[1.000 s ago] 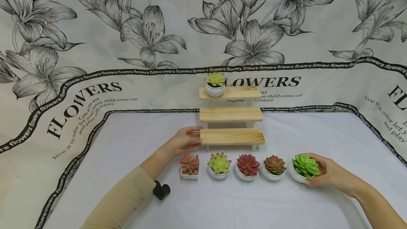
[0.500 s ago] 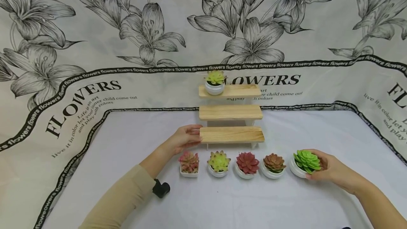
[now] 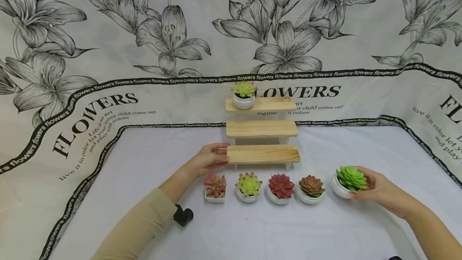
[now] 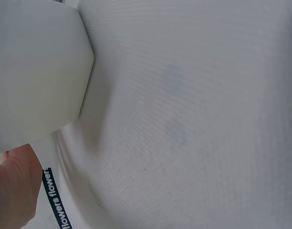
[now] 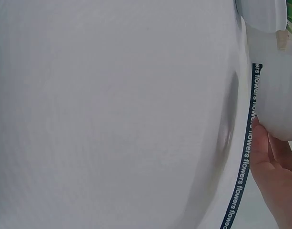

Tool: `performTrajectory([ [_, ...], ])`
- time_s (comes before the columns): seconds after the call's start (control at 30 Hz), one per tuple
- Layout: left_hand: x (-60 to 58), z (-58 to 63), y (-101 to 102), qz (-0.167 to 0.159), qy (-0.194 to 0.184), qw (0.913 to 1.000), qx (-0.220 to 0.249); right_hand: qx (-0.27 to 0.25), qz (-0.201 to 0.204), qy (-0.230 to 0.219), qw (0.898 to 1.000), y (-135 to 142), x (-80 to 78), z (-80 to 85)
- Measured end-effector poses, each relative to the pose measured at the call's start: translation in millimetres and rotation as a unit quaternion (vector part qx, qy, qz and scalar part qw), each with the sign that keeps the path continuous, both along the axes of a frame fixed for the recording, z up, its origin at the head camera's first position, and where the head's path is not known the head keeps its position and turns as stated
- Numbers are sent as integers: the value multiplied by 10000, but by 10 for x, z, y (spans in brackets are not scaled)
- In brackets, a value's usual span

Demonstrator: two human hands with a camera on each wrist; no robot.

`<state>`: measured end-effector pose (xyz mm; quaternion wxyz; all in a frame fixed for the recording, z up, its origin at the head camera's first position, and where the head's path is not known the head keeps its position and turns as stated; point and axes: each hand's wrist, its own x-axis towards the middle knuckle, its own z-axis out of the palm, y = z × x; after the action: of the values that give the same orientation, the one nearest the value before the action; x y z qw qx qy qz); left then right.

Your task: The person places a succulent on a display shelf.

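The right hand [image 3: 377, 191] grasps the green succulent [image 3: 351, 179] by its round white pot [image 3: 338, 185], reaching in from the pot's right side with the thumb on the near side and the fingers behind. The pot leans a little toward the left, and whether its base touches the white tablecloth [image 3: 249, 238] cannot be told. It is at the right end of the front row, slightly apart from the brown succulent [image 3: 311, 186]. The right forearm is bare and comes in from the lower right corner, slanting up and leftward. The left hand [image 3: 207, 159] is at the left end of the lowest board of the three-tier wooden stand [image 3: 263, 155], its fingers stretched toward the end of the wood and touching it; the fingertips are partly hidden, so I cannot tell whether they pinch the board or only rest against it. The left arm, in a beige sleeve [image 3: 138, 224], angles up and rightward from the bottom edge, behind a pink succulent [image 3: 215, 185] in a square pot. In the left wrist view a large pale shape [image 4: 38, 71] covers most of this hand's fingers.
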<state>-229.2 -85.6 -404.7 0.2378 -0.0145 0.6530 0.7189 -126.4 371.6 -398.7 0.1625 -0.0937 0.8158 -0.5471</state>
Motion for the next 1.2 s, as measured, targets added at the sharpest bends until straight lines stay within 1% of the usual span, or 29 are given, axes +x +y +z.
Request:
performTrajectory([
  [0.2, 5, 0, -1, -20, -21, 10000, 9, 35, -155, -143, 9998, 6, -18, 44],
  [0.47, 5, -4, -3, -35, -28, 10000, 26, 13, 58, 377, 9993, -1, -23, 95],
  [0.63, 13, 6, -5, 2, -4, 10000, 59, -63, 69, 444, 9990, -33, -54, 154],
  [0.8, 6, 1, -3, 55, -53, 9999, 95, 128, -7, 562, 9983, -85, -97, 223],
  [1.0, -1, -7, 1, 40, -59, 9999, 94, 495, -170, 547, 9971, -148, -152, 317],
  [1.13, 1, -9, 5, 55, -46, 9999, 93, 477, -173, 728, 9961, -193, -185, 369],
  [1.2, -3, -15, 12, 77, -54, 9999, 94, 531, -225, 741, 9956, -207, -201, 405],
])
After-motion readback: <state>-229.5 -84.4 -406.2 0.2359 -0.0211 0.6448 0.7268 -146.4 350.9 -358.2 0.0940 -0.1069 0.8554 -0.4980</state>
